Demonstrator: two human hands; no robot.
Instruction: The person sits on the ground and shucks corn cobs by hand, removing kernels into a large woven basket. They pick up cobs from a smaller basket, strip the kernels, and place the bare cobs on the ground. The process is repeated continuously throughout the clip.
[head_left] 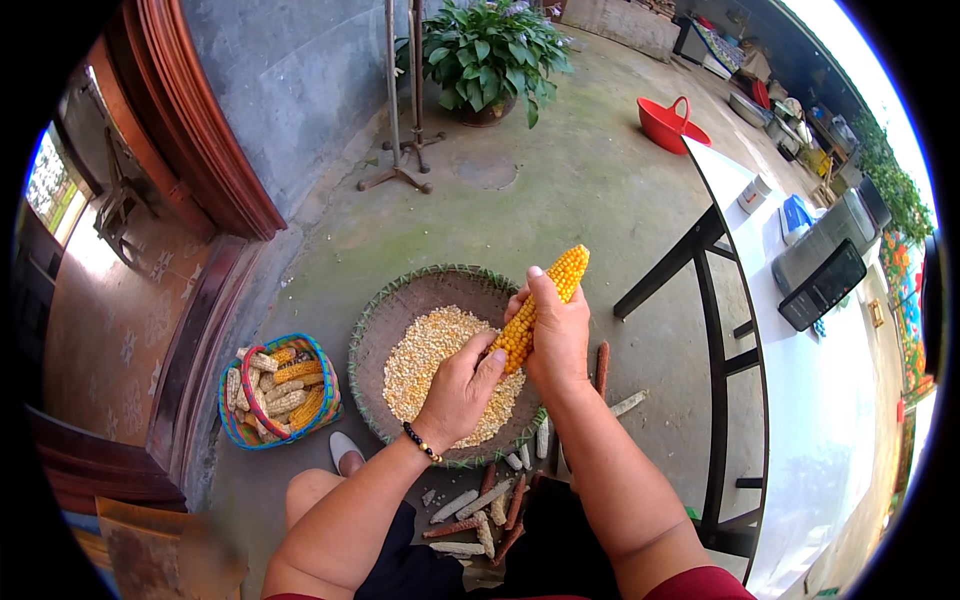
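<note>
An ear of yellow corn [520, 335], full of kernels, is tilted up and to the right between my two hands. My right hand [558, 335] wraps around its upper part, thumb lying along the kernels. At the lower end my left hand [458, 388] closes on the cob, with the thumb against the kernels; a beaded bracelet is on that wrist. Below both hands stands a round woven basket [372, 330] with a green-bound rim. Loose pale and yellow corn kernels [425, 355] cover its bottom.
At left stands a colourful handled basket [228, 425] of corn ears. Bare cobs [480, 505] litter the floor by my feet. A white table [810, 440] with a phone [822, 285] is at right. Farther off are a stand [395, 180], a potted plant [490, 65] and a red basket [665, 125].
</note>
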